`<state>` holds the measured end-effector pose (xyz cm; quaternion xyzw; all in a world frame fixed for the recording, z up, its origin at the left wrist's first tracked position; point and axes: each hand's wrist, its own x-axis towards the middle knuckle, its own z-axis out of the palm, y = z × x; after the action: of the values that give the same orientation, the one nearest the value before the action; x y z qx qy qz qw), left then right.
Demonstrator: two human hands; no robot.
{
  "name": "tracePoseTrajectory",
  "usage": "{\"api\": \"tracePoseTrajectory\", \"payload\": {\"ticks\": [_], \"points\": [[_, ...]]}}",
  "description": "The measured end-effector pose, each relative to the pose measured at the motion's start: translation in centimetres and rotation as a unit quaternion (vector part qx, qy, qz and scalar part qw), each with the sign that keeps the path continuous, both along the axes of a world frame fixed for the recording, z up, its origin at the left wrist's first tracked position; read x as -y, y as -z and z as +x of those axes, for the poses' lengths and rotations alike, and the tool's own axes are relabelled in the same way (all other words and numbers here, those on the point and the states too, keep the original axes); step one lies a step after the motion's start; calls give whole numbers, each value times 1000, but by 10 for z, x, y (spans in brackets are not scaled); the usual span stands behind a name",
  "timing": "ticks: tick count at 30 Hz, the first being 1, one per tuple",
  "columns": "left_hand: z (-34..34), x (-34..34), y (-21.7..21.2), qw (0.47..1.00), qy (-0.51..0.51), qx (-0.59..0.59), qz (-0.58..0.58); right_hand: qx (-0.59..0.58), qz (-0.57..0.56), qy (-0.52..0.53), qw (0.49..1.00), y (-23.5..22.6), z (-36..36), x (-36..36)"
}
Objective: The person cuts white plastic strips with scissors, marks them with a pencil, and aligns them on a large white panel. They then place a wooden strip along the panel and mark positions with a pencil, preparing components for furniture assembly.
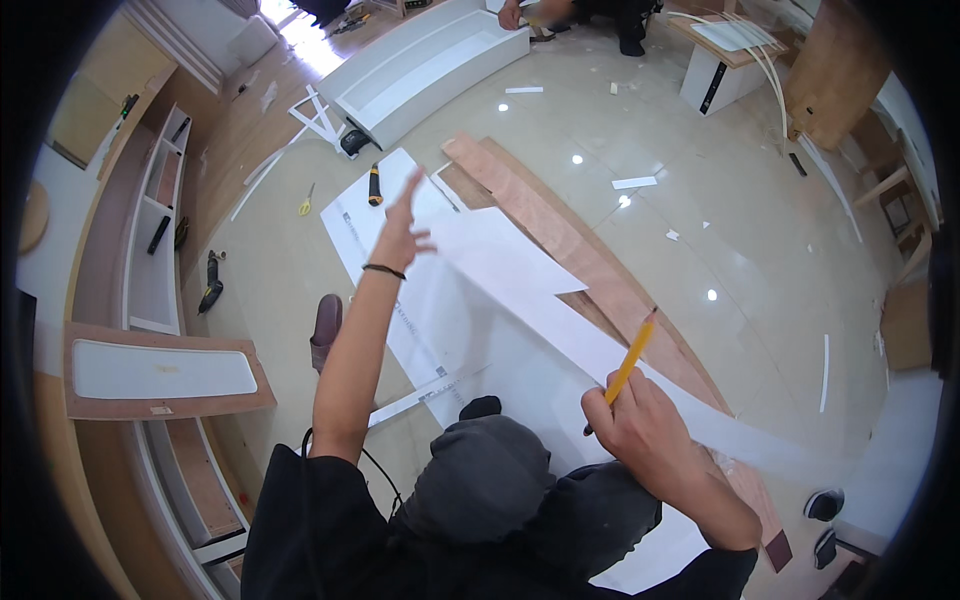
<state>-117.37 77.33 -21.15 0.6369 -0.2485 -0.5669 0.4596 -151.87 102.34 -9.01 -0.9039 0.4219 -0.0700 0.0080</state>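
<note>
My left hand [402, 232] hovers over the near-left edge of a large white sheet [500, 345], fingers spread and nothing in them. A long white strip [560, 325] lies slantwise across the sheet, from beside that hand toward the right; its right end is smeared by motion. In my right hand [640, 425] is a yellow pencil [630, 358], tilted with its dark reddish end up, above the strip. A black and yellow utility knife [375, 186] rests on the sheet's far corner. By my knees a thin pale straight strip [410, 400] crosses the sheet's edge.
Long brown boards [590, 225] lie along the sheet's right side. A white open box unit [430, 75] stands ahead, with another person's hand [510, 14] near it. On the left are yellow scissors [308, 200], a power drill [211, 283], a slipper [327, 330] and shelving.
</note>
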Motion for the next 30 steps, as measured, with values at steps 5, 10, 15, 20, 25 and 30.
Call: {"api": "tracePoseTrajectory", "payload": {"ticks": [5, 10, 15, 20, 25, 30], "points": [[9, -84, 136, 918, -181, 332, 117, 23, 44, 98, 994, 33, -20, -21], [-2, -198, 237, 952, -214, -140, 167, 38, 89, 162, 982, 141, -41, -58], [-30, -206, 237, 962, -73, -231, 129, 203, 146, 287, 925, 241, -46, -110], [-46, -168, 232, 988, 25, -38, 149, 306, 71, 481, 819, 293, -51, -146], [-72, -163, 224, 994, 45, -48, 83, 393, 29, 648, 652, 313, -44, -181], [-91, -168, 190, 997, -2, -70, 39, 479, -87, 758, 433, 320, -52, -215]]}}
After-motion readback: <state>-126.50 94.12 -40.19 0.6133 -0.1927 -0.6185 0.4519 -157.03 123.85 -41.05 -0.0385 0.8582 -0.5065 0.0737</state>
